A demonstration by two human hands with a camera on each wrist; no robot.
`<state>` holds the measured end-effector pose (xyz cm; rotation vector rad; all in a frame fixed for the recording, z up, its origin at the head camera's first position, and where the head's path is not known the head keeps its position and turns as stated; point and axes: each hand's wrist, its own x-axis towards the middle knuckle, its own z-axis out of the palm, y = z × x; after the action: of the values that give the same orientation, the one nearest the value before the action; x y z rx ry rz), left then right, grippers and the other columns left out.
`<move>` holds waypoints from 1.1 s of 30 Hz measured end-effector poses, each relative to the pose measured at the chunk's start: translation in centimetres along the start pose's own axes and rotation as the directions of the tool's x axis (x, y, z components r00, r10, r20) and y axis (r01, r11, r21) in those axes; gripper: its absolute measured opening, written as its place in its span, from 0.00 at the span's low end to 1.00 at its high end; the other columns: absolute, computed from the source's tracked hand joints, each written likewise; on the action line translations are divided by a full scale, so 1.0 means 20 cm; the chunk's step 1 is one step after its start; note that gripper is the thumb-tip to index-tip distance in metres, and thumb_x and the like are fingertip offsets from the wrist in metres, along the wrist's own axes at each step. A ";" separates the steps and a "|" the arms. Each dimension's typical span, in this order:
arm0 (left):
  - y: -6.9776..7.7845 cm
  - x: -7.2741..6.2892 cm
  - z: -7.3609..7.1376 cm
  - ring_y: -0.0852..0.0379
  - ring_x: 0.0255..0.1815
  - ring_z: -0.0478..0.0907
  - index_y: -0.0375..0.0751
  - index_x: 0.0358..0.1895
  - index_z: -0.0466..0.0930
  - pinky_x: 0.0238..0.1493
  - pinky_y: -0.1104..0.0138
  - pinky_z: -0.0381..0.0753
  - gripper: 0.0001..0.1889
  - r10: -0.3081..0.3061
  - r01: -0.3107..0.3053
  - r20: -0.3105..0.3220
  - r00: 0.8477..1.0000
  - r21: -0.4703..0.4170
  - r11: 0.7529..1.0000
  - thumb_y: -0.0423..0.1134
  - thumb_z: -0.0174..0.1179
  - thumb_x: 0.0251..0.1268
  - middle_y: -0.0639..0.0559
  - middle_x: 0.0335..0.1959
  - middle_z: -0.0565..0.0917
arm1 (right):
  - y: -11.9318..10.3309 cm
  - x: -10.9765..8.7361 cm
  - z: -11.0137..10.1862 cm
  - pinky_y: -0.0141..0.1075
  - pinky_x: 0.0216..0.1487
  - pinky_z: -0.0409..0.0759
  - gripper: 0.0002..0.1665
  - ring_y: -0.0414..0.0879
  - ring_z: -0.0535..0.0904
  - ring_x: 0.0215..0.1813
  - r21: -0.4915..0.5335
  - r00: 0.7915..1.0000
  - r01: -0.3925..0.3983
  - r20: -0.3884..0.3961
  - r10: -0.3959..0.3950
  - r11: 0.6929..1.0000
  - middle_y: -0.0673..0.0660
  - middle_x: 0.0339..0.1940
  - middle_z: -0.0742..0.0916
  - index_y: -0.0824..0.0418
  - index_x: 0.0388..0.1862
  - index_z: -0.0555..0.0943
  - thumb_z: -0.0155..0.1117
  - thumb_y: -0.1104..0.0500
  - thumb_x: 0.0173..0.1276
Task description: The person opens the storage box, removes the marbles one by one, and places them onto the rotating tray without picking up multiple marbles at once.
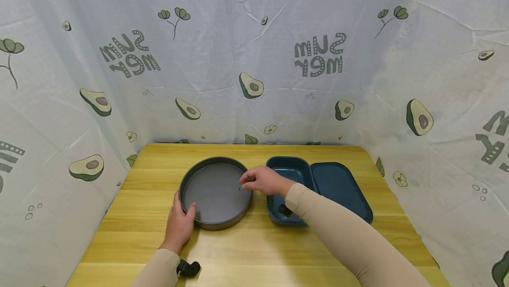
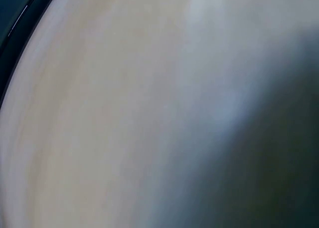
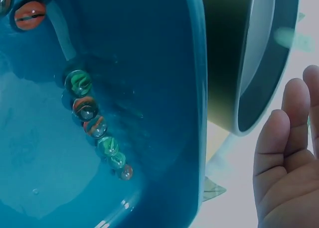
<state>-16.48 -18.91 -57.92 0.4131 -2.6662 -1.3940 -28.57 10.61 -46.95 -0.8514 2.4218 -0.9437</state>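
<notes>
A round grey pan (image 1: 218, 190) stands on the wooden table. My left hand (image 1: 179, 223) grips its near-left rim, thumb on the inner side and fingers outside. Over the pan's right edge is my right hand (image 1: 262, 180), its fingertips pinching a small glassy thing that looks like a marble. Beneath my right forearm sits a blue rectangular box (image 1: 272, 214). Several glass marbles (image 3: 80, 83) with green or orange swirls lie inside it in the right wrist view. The left wrist view is mostly blurred, and the pan does not show clearly there.
A flat dark blue lid (image 1: 338, 181) lies against the box's right side, partly behind my right arm. A small black device (image 1: 188, 269) is at my left wrist. Printed white curtains (image 1: 222, 57) enclose the table (image 1: 238, 251) at the back and sides.
</notes>
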 end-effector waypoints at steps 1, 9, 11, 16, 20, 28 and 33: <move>0.00 0.00 0.00 0.25 0.80 0.59 0.38 0.87 0.37 0.79 0.34 0.60 0.44 -0.001 0.001 0.000 1.000 0.000 1.000 0.49 0.51 0.82 0.27 0.83 0.58 | 0.00 0.00 0.00 0.38 0.54 0.84 0.16 0.43 0.86 0.53 0.000 1.000 -0.002 -0.001 0.002 1.000 0.50 0.54 0.91 0.57 0.59 0.89 0.67 0.54 0.78; 0.00 -0.01 0.00 0.25 0.80 0.58 0.38 0.87 0.36 0.79 0.34 0.60 0.43 0.001 -0.001 0.006 1.000 -0.003 1.000 0.49 0.51 0.83 0.27 0.83 0.57 | 0.01 -0.05 -0.04 0.41 0.52 0.84 0.18 0.45 0.85 0.54 -0.011 0.999 -0.040 -0.016 0.039 0.999 0.55 0.60 0.90 0.58 0.61 0.88 0.67 0.53 0.78; 0.00 -0.01 0.00 0.25 0.80 0.59 0.38 0.87 0.36 0.79 0.34 0.60 0.43 0.000 0.000 0.006 1.000 -0.002 1.000 0.49 0.51 0.83 0.26 0.82 0.58 | 0.02 -0.07 -0.06 0.41 0.50 0.84 0.17 0.44 0.85 0.51 -0.042 0.999 -0.049 -0.024 0.048 0.998 0.54 0.59 0.90 0.58 0.60 0.88 0.67 0.54 0.78; 0.01 -0.01 -0.01 0.24 0.80 0.58 0.39 0.88 0.35 0.78 0.33 0.60 0.44 -0.006 0.006 0.013 1.000 0.003 1.000 0.50 0.50 0.83 0.27 0.83 0.56 | 0.09 -0.15 -0.14 0.40 0.51 0.85 0.11 0.42 0.85 0.48 -0.189 0.997 -0.073 -0.011 0.072 0.979 0.50 0.51 0.91 0.56 0.53 0.90 0.67 0.57 0.77; 0.00 0.00 -0.01 0.23 0.80 0.57 0.41 0.88 0.34 0.77 0.31 0.60 0.44 -0.011 0.010 0.013 1.000 0.007 1.000 0.51 0.50 0.83 0.26 0.83 0.56 | 0.16 -0.23 -0.19 0.41 0.53 0.86 0.07 0.40 0.85 0.47 -0.321 0.989 -0.098 0.069 0.127 0.942 0.45 0.45 0.91 0.52 0.47 0.91 0.69 0.59 0.75; 0.00 0.01 -0.02 0.24 0.80 0.58 0.41 0.88 0.34 0.78 0.33 0.60 0.44 -0.010 0.010 0.015 1.000 0.008 1.000 0.52 0.50 0.83 0.25 0.82 0.57 | 0.24 -0.37 -0.14 0.43 0.54 0.86 0.06 0.40 0.84 0.44 -0.433 0.945 -0.130 0.220 0.244 0.892 0.45 0.42 0.90 0.52 0.40 0.91 0.76 0.63 0.67; 0.00 0.00 -0.01 0.24 0.80 0.58 0.40 0.88 0.34 0.78 0.33 0.60 0.44 -0.016 0.016 0.022 1.000 0.005 1.000 0.51 0.50 0.83 0.25 0.82 0.57 | 0.26 -0.40 -0.08 0.38 0.50 0.87 0.06 0.37 0.83 0.40 -0.455 0.939 -0.095 0.255 0.232 0.885 0.44 0.39 0.90 0.51 0.38 0.92 0.76 0.63 0.66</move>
<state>-16.50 -19.04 -57.84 0.4237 -2.6897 -1.4048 -25.63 19.66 -48.43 -0.8429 2.4109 -0.1767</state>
